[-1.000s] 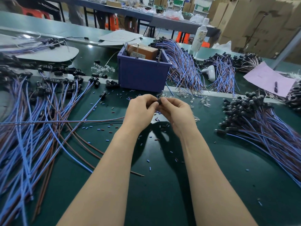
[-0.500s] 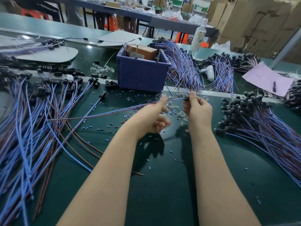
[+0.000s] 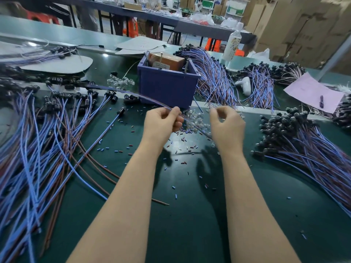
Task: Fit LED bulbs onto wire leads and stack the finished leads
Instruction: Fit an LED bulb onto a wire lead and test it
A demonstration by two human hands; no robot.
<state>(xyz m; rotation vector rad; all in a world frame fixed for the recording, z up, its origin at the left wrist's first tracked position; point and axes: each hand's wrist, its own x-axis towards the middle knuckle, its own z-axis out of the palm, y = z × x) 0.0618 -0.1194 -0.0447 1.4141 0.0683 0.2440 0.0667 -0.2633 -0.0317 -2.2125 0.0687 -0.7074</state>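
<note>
Green bench (image 3: 190, 224): left hand (image 3: 161, 124), right hand (image 3: 228, 128), one wire lead (image 3: 133, 95)

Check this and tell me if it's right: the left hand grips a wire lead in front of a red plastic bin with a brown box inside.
One thing is wrong: the bin is purple, not red, as the head view shows. The rest stands: the left hand grips a wire lead in front of the bin, and a brown box sits inside it.
</note>
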